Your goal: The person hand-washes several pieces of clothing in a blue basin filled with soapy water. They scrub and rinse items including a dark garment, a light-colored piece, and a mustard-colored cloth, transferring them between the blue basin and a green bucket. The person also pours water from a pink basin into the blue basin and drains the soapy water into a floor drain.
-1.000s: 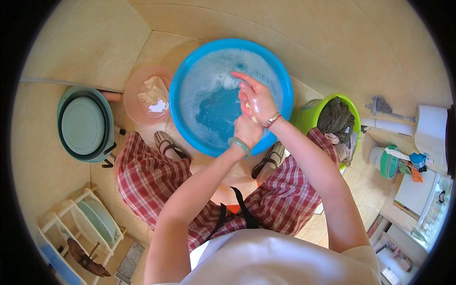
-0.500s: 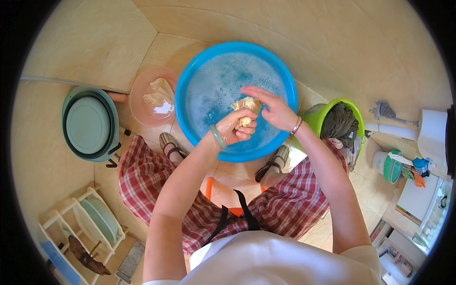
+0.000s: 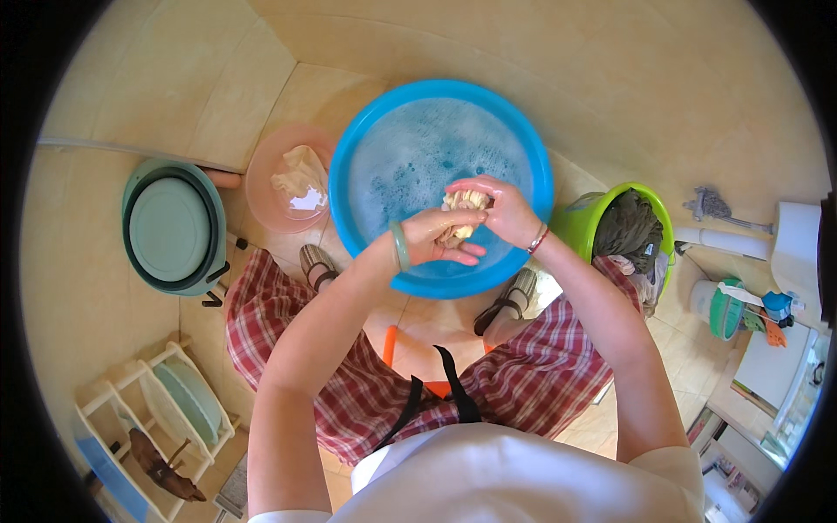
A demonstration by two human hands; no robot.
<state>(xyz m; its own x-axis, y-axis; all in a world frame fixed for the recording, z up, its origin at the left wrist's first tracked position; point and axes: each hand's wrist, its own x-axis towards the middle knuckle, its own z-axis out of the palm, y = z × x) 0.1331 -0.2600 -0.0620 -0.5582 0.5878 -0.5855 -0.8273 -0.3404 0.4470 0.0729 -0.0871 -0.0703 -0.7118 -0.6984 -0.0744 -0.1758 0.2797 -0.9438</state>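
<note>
A bunched cream cloth (image 3: 464, 202) is held between my two hands, above the near right part of a blue basin (image 3: 338, 205) of sudsy water. My left hand (image 3: 432, 235), with a pale green bangle on its wrist, grips the cloth from the near left. Its thumb lies over the cloth while the lower fingers stretch out beneath. Curved over the far right side, my right hand (image 3: 507, 207) closes round the same cloth. Part of the bundle is hidden by the hands.
Left of the basin stands a pink basin (image 3: 261, 200) with a pale wet cloth (image 3: 299, 173). A green bucket (image 3: 586, 222) of dark clothes (image 3: 626, 228) is at the right. Farther left hangs a folded green tub (image 3: 170, 228); a white rack (image 3: 179, 366) stands at lower left.
My right hand was loose and spread beside the cloth; now it is closed on it. My left hand has gone from a tight fist to straighter fingers.
</note>
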